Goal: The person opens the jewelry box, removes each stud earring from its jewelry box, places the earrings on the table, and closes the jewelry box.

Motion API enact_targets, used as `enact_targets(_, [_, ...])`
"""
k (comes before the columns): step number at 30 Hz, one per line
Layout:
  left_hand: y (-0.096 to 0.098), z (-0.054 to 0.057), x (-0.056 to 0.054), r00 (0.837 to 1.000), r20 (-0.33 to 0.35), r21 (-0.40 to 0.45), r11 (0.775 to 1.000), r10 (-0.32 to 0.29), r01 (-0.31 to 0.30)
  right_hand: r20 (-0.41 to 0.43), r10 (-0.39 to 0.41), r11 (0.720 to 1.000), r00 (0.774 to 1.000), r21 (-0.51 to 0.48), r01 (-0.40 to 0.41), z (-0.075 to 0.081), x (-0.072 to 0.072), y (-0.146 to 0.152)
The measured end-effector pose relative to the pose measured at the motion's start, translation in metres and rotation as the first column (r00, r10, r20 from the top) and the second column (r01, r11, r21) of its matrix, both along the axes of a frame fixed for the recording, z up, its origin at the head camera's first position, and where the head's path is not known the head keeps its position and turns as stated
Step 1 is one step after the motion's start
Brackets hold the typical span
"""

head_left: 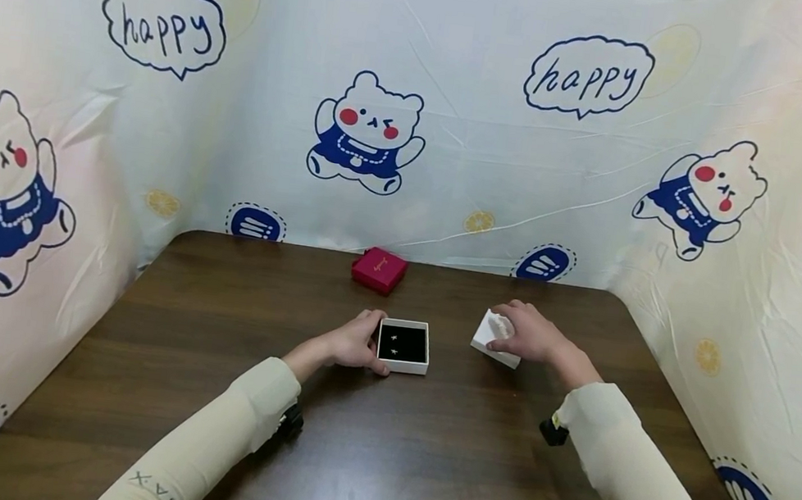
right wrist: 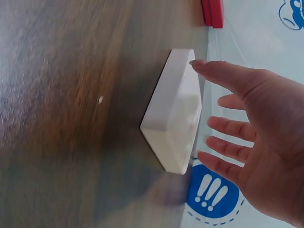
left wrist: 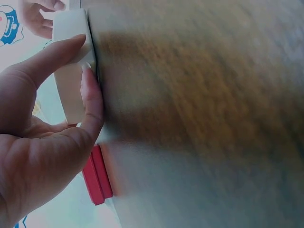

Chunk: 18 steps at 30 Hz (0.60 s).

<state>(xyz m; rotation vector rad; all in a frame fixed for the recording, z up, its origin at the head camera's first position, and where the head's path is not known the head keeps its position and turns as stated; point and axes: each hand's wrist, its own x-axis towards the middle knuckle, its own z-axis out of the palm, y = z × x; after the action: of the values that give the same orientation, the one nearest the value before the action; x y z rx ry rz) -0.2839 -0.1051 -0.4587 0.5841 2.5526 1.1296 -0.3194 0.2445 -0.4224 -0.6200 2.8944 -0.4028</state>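
A small white jewellery box (head_left: 402, 368) stands lidless on the table, its black lining bearing a pair of tiny star-like earrings (head_left: 393, 351). From its left side my left hand (head_left: 356, 344) holds it. In the left wrist view, the thumb and a finger (left wrist: 93, 97) lie along the box's white side wall (left wrist: 73, 90). To the right, the white lid (head_left: 495, 355) lies on the table, turned at an angle. Over it hovers my right hand (head_left: 531, 335), fingers spread and relaxed. The right wrist view has the thumb tip right at the upper edge of the lid (right wrist: 164, 104).
A closed red gift box (head_left: 379, 271) sits at the table's back edge, behind the white box. Cloth printed with cartoon bears (head_left: 365, 135) hangs around the back and sides of the brown wooden table (head_left: 378, 454).
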Motion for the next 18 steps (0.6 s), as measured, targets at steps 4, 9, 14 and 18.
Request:
enact_targets(4, [0.000, 0.000, 0.000, 1.000, -0.002, 0.000, 1.000, 0.001, -0.001, -0.016, 0.033, 0.999, 0.999, 0.000, -0.033, 0.003, 0.003, -0.008])
enact_targets(9, [0.000, 0.000, 0.000, 1.000, -0.007, -0.001, 1.000, 0.001, -0.001, -0.030, 0.063, 0.998, 0.998, -0.017, -0.063, 0.005, 0.007, -0.020])
enact_targets(14, [0.001, -0.001, 0.000, 1.000, -0.003, -0.004, 1.000, 0.005, -0.005, -0.035, 0.099, 0.994, 0.994, -0.041, -0.101, 0.007, 0.010, -0.034])
enact_targets(18, [0.001, -0.001, 0.000, 1.000, -0.007, -0.007, 1.000, 0.003, -0.003, -0.036, 0.147, 0.987, 0.988, -0.061, -0.149, 0.008, 0.012, -0.047])
